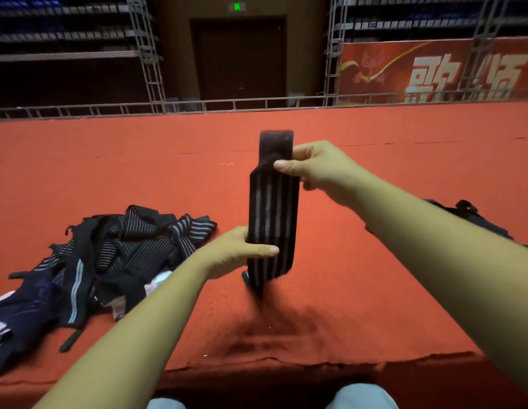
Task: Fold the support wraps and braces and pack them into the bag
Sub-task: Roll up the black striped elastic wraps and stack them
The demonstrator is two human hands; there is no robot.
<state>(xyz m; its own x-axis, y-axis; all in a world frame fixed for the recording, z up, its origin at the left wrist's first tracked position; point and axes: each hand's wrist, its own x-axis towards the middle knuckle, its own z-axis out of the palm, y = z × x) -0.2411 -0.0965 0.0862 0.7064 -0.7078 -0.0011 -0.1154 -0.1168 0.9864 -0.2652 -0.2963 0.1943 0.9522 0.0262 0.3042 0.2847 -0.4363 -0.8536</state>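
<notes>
Red carpet point(345, 305) covers the platform at the person's knees. Closest, the left hand point(242, 249) pinches the lower part of a black wrist wrap with grey stripes point(271, 214), thumb across its front. The right hand point(310, 169) pinches it higher up, below the plain dark end tab. The wrap stands upright in the air.

Both holds look light. The loose end below the left hand could swing or unfold, and the elastic may spring open if either pinch slackens.

A heap of wraps and braces point(118, 255) waits at left. The dark bag point(469, 216) lies right, half hidden by the forearm, so I cannot tell whether it is open.

No brand is legible on the wrap. The far red banner point(383, 69) bears large white characters, seemingly 歌颂. The green exit sign point(236, 7) is unreadable.
</notes>
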